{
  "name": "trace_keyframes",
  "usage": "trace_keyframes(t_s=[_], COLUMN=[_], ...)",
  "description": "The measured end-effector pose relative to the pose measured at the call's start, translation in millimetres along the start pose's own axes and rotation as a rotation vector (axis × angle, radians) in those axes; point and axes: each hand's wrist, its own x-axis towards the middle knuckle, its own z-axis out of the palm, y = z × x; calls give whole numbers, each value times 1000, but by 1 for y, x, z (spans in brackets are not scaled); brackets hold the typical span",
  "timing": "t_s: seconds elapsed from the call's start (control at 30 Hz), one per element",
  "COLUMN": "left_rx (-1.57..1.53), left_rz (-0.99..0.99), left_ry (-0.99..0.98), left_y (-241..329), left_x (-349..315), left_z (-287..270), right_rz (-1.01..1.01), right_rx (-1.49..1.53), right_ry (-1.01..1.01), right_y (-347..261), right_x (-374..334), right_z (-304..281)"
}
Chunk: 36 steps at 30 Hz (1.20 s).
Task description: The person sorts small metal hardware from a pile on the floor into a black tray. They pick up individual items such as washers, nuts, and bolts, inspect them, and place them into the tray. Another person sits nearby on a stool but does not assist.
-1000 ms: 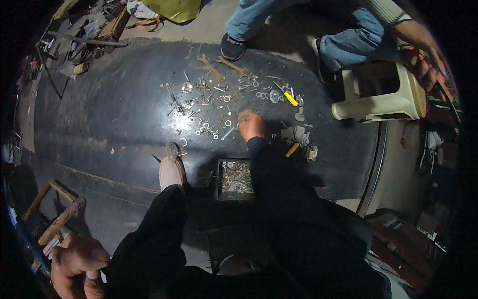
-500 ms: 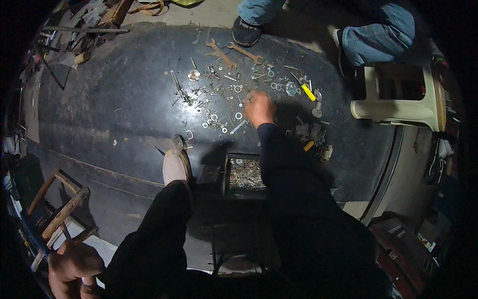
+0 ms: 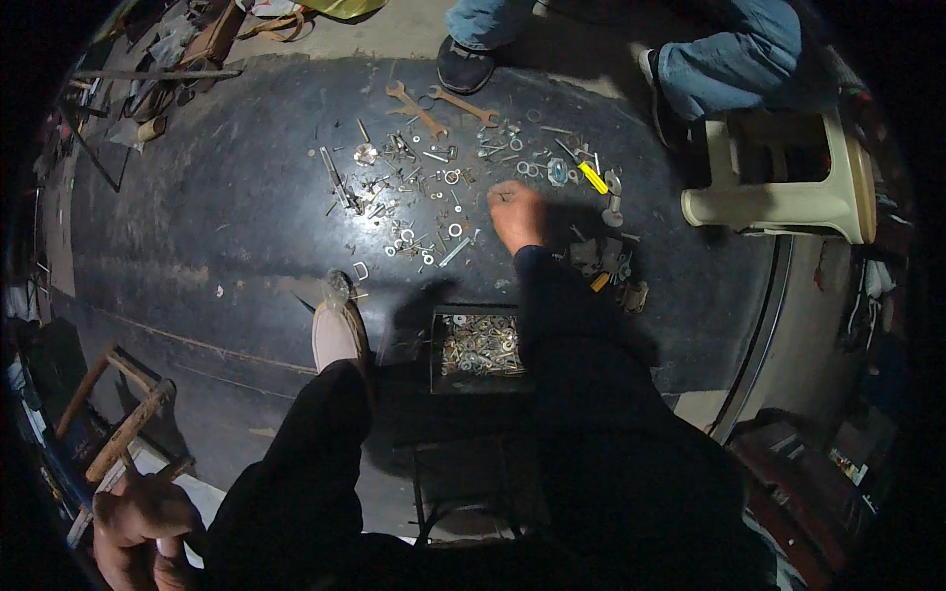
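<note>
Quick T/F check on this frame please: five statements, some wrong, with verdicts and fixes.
1. The right hand is at the loose metal hardware spread on the dark surface. True.
2. The left hand is inside the box of small parts. False: the left hand is at the lower left, by the wooden frame.
3. The box lies nearer the wearer than the two wrenches. True.
4. The yellow handle lies left of the wrenches. False: the yellow handle lies to their right.
5. The cream plastic stool is at the left of the picture. False: the stool is at the right.
</note>
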Motion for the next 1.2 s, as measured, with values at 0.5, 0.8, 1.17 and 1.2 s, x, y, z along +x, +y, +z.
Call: trace_keyframes(t_s=[0.5,0.8,1.17,1.2], left_rx=[43,82,122,126], left_rz=[1,-477,-300,-280], left_ry=[-30,461,346,341], left_y=[-5,14,16,17], left_x=[0,-10,-27,-25], left_z=[-5,17,19,21], right_rz=[-14,96,405,387], right_rx=[-351,93,859,882], right_ry=[-104,-92,-608,-649], right_y=[-25,-9,-19,-21], right_x=[2,-5,-27,-28], right_z=[1,-21,-72,-77])
